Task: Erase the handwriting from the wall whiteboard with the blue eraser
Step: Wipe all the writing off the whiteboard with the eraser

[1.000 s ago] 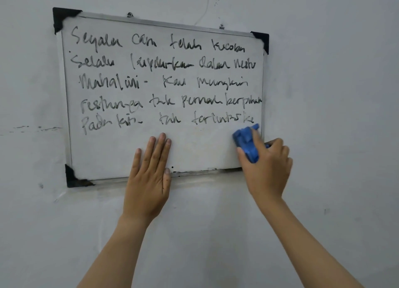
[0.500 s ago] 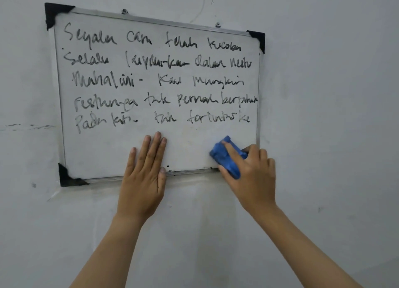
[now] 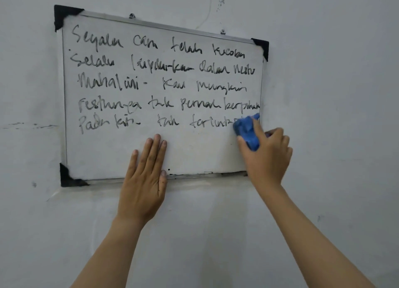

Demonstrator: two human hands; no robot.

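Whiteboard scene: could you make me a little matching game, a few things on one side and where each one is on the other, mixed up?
Things:
1. left hand
2. blue eraser
3. handwriting
4. black corner cap

Places:
A. on the right end of the bottom written line
B. flat across the whiteboard's bottom edge
C. the board's top right tip
D. five lines over the upper board

Pairs: 1-B, 2-A, 3-D, 4-C

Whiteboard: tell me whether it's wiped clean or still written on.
Still written on. Five lines of handwriting cover the whiteboard; the blue eraser in the right hand sits on the last line's end.
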